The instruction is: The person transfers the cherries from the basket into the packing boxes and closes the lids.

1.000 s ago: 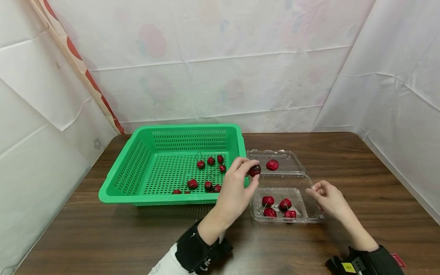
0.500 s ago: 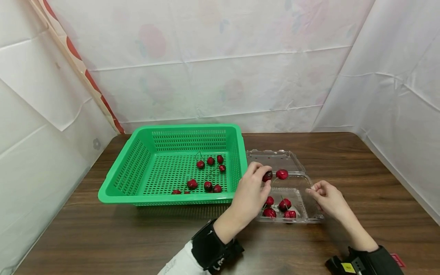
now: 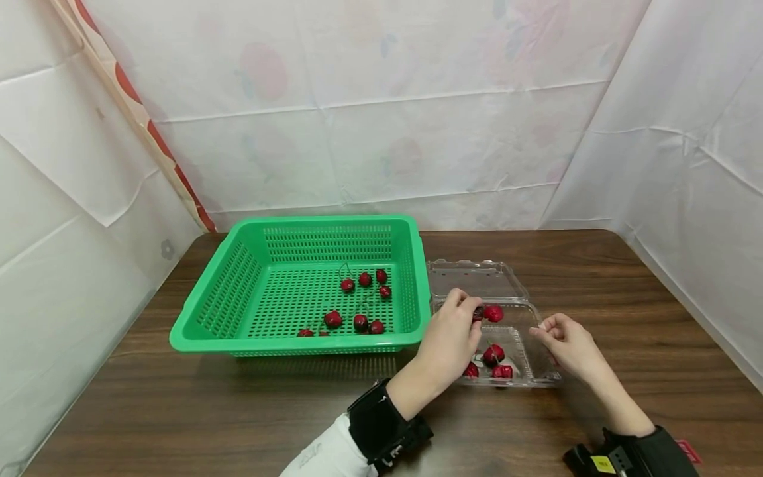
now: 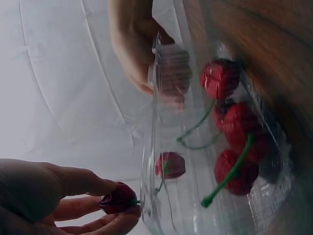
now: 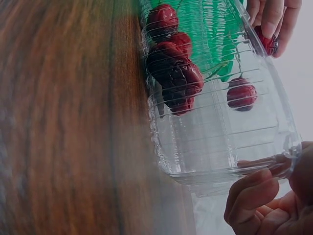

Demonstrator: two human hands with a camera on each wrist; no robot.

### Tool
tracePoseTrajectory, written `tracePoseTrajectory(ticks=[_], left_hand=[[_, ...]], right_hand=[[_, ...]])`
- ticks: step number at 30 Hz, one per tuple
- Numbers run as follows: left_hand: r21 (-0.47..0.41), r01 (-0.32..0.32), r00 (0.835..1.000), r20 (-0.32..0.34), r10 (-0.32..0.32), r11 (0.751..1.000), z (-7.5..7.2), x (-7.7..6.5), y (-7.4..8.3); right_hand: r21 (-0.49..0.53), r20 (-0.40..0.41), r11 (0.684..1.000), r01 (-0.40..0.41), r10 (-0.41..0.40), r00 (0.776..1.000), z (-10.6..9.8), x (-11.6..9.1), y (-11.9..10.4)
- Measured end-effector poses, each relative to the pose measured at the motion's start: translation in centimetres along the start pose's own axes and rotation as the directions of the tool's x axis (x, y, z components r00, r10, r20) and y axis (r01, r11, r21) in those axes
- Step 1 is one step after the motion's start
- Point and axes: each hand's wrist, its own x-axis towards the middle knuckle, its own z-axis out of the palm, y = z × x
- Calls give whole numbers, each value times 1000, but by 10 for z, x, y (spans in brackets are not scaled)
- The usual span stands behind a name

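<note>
My left hand (image 3: 448, 339) pinches a dark red cherry (image 4: 116, 199) between thumb and fingers, over the back part of an open, clear plastic clamshell box (image 3: 503, 334). A brighter red cherry (image 3: 493, 313) is just right of the held one; whether their stems join I cannot tell. Several more cherries with green stems, such as one cherry (image 3: 493, 355), lie in the front of the box, partly hidden by my left hand. At the box's right side, my right hand (image 3: 569, 344) pinches the rim with curled fingers (image 5: 254, 196).
A green slotted basket (image 3: 250, 228) stands left of the box, with several cherries (image 3: 333, 319) on its floor. Behind the box its clear lid (image 3: 471, 278) lies folded back. Brown wooden table (image 3: 208, 417) lies underneath; pale sheets (image 3: 381, 119) hang around it.
My left hand has carried the dark cherry rightward and down over the box. The bright red cherry has shifted right and nearer, from over the lid to over the box. The right hand stays put.
</note>
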Motion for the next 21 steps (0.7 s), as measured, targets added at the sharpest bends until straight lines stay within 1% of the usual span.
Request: tracePoseTrajectory(ticks=[4, 8, 21], left_hand=[[47, -13, 999, 39, 11, 999, 4, 0, 2], [85, -5, 998, 59, 0, 996, 11, 1, 0], [129, 17, 991, 130, -34, 991, 28, 3, -4]], right_hand=[[7, -1, 1000, -2, 2, 1000, 0, 0, 0], [7, -4, 1000, -9, 9, 1000, 0, 1, 1], [6, -4, 1000, -7, 7, 1000, 0, 1, 2]])
